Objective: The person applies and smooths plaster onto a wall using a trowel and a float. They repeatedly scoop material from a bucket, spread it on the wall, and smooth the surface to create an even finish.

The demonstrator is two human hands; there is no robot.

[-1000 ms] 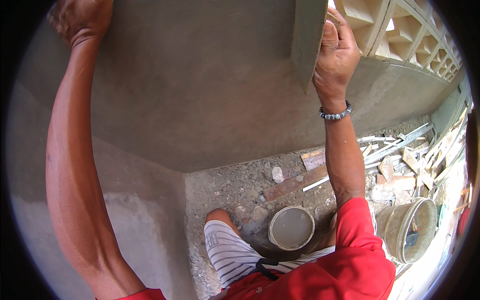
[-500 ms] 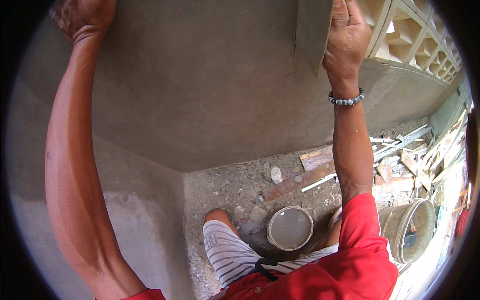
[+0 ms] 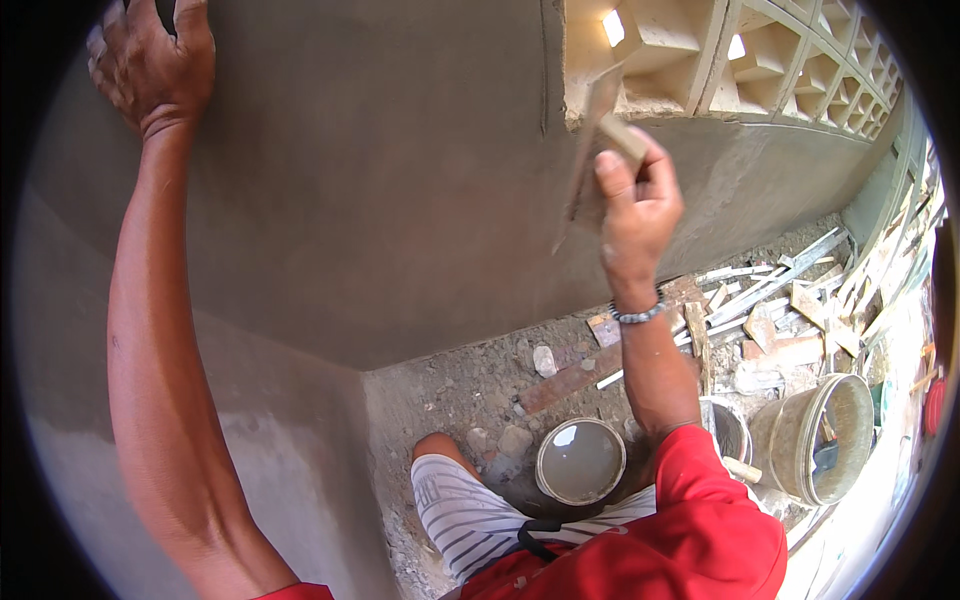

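Observation:
My left hand (image 3: 160, 62) rests against the grey plastered wall (image 3: 400, 180) at the upper left, its fingers spread and its fingertips partly cut off by the view's edge. In my right hand (image 3: 640, 222) is a plastering float (image 3: 592, 150), gripped by its block-shaped handle (image 3: 624, 142). Its thin plate is tilted, seen nearly edge-on and slightly blurred, beside the lower left corner of the pale openwork blocks (image 3: 665, 50). Whether the plate touches the wall I cannot tell.
A bucket of cloudy water (image 3: 580, 503) stands on the rubble ground between my legs. To the right are a large bucket (image 3: 782, 450) with a tool inside and a smaller bucket (image 3: 731, 430) partly behind my arm. Wood scraps (image 3: 762, 325) lie along the wall's foot.
My right hand has moved down and left with the float, turning its handle side into view. My left hand has shifted slightly lower, and more of its spread fingers shows.

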